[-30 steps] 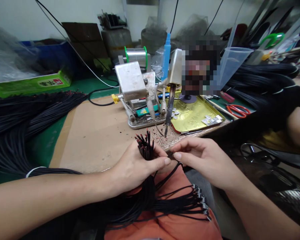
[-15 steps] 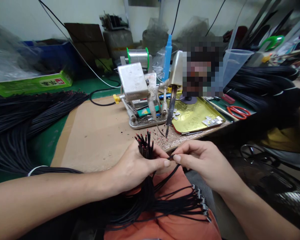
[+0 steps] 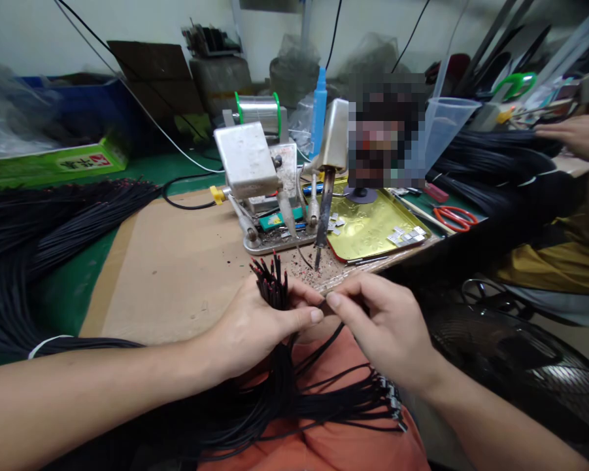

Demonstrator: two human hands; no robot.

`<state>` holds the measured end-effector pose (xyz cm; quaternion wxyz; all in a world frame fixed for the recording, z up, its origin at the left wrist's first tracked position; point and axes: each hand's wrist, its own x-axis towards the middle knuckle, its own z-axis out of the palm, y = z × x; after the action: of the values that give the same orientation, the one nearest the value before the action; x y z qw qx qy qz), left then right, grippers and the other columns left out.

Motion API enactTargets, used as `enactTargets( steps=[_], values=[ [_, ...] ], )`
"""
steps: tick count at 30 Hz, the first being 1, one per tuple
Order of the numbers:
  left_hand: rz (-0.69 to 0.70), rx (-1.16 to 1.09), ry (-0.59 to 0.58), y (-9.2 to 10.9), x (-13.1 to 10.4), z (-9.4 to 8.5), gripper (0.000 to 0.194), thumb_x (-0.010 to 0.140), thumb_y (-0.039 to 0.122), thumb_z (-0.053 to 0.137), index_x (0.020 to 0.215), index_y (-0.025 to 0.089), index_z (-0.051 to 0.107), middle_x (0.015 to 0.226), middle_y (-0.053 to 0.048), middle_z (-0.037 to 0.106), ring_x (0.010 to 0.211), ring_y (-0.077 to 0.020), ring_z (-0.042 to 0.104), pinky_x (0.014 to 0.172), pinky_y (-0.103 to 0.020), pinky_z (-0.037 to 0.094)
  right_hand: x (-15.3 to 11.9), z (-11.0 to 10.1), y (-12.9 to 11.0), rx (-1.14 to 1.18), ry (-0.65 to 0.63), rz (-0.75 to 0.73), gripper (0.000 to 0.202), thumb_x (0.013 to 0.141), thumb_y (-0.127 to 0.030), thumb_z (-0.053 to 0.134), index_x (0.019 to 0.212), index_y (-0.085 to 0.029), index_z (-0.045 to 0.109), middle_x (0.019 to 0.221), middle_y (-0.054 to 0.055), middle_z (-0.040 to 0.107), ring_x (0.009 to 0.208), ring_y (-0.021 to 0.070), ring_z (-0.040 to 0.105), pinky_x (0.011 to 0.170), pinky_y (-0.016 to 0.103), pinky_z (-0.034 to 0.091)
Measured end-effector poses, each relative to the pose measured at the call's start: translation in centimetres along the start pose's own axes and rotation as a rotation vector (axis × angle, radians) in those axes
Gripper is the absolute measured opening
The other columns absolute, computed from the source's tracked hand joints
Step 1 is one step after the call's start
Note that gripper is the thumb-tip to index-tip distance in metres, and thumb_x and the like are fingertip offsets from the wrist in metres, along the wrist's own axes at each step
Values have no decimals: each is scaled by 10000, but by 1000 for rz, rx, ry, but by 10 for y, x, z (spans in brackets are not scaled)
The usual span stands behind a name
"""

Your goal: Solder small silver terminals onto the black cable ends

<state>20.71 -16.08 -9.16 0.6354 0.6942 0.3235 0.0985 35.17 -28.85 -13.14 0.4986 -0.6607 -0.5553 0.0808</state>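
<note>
Many thin black cables [image 3: 273, 291], gathered into one bundle in front of the front edge of the counter [image 3: 81, 288]. Curls the left hand [image 3: 252, 324] snugly round that bundle, with thumb and forefinger reaching toward the right hand [image 3: 387, 320]. Pinches a single black cable [image 3: 323, 298] between the right thumb and forefinger, just beside the left fingertips; cannot tell exactly where its end lies. Above the left hand, short upright ends tipped with red; below it, long lengths hanging down and spreading over an orange-clad lap [image 3: 367, 448], finished with small metal connectors [image 3: 392, 402].

Along the counter's front edge, a cardboard sheet [image 3: 157, 275] strewn with dark and reddish crumbs [image 3: 304, 263]. At the back of the sheet, a metal soldering stand [image 3: 255, 246], with a soldering iron [image 3: 325, 203] pointing down beside it. Farther right, a shallow yellow tray [image 3: 355, 245] with silvery pieces [image 3: 406, 235] near its right front corner, then red-handled scissors [image 3: 461, 227]. Behind the stand, a solder spool [image 3: 259, 116] and an upright blue bottle [image 3: 318, 118]. Toward the counter's right end, a co-worker's hand [image 3: 581, 136].
</note>
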Motion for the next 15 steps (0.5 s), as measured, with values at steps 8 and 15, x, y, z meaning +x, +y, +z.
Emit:
enactTargets(
  steps=[8,15],
  values=[
    [-84,-43,28,5,0,-1,239,664,174,783,898,129,799,524,29,604,466,-87,474,451,-202,345,79,-93,78,-605,184,346,89,790,-247,736,729,-188,710,658,48,624,602,169,532,593,320,357],
    [-51,-16,41,6,2,-3,206,730,183,747,913,111,806,466,44,547,450,-83,463,450,-193,366,88,-91,102,-638,68,349,135,780,-217,734,657,-174,697,570,15,561,528,104,442,547,285,273]
  ],
)
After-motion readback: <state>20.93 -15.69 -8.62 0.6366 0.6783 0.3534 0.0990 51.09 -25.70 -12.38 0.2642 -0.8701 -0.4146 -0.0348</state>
